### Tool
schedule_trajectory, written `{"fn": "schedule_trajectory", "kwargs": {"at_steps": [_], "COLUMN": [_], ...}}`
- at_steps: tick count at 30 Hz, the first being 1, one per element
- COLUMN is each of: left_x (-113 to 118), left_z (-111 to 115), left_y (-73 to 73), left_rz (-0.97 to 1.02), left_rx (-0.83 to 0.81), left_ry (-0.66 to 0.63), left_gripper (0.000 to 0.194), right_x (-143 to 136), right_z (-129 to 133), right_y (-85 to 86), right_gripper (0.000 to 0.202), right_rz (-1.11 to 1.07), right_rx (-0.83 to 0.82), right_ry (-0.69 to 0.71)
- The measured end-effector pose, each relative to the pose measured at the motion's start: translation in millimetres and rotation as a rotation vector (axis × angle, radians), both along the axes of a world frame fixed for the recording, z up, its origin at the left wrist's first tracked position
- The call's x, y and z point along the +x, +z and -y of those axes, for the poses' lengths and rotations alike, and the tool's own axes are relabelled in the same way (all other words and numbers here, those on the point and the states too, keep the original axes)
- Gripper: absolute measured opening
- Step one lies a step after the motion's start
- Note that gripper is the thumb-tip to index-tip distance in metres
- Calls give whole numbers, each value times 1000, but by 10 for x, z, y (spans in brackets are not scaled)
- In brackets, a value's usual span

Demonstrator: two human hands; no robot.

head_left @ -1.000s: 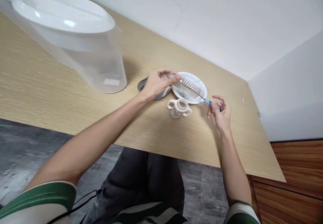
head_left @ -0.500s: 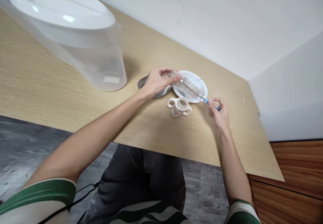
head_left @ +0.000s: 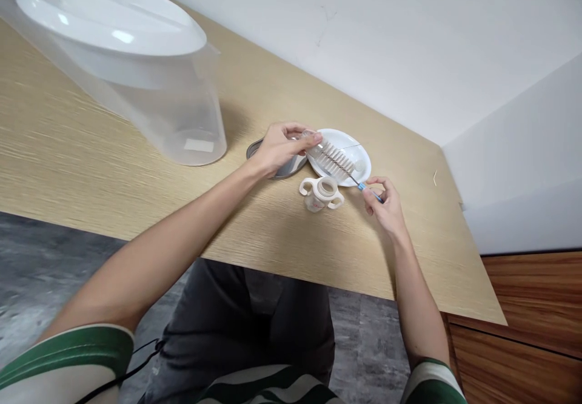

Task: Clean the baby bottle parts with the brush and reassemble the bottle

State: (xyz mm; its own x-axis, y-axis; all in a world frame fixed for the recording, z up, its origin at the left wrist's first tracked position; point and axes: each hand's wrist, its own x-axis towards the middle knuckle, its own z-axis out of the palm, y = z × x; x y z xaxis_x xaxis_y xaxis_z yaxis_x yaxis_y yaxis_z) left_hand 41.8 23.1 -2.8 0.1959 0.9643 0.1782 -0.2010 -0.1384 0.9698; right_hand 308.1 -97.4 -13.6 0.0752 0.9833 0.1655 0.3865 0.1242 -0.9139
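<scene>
My left hand (head_left: 282,148) pinches a small clear plastic cap (head_left: 313,141) between thumb and fingers. My right hand (head_left: 384,204) grips the blue handle of a bottle brush (head_left: 337,162) with white bristles on a twisted wire. The brush head points left, its tip at the clear cap; how far it reaches inside I cannot tell. Below the brush is a white oval plate (head_left: 365,160). Just in front of the plate stands an uncapped baby bottle (head_left: 315,200) with two beige side handles. A grey metal tray (head_left: 284,170) lies partly hidden under my left hand.
A large translucent pitcher (head_left: 177,116) with a white lid stands on the left of the wooden table (head_left: 254,234). A thin pale strip (head_left: 434,178) lies near the right edge. A white wall rises behind, and a brown wooden cabinet (head_left: 536,301) is at right.
My right hand has moved left, bringing the brush closer to the clear cap in my left hand. The left hand has barely moved.
</scene>
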Motion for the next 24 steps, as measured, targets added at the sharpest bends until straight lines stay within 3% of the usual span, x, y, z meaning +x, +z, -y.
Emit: {"fn": "schedule_trajectory", "kwargs": {"at_steps": [3,6,13,24], "left_x": [8,-15,-41,-19], "left_z": [17,21,-2,-1], "left_y": [8,32,31,19], "left_rz": [-12,-9,8,11], "left_rx": [-64,-22,70,94], "left_ry": [61,49,-1,-19], "left_gripper": [47,46,57,51], "right_x": [-15,-14,-90,-83], "right_z": [5,11,56,69], "right_y": [-76,-144,-89,-21], "right_gripper": [40,29,38,47], "right_rz": [295,372,163,56], "right_rx": [262,346,119,-2], "right_ry": [-111,-151,-94,4]}}
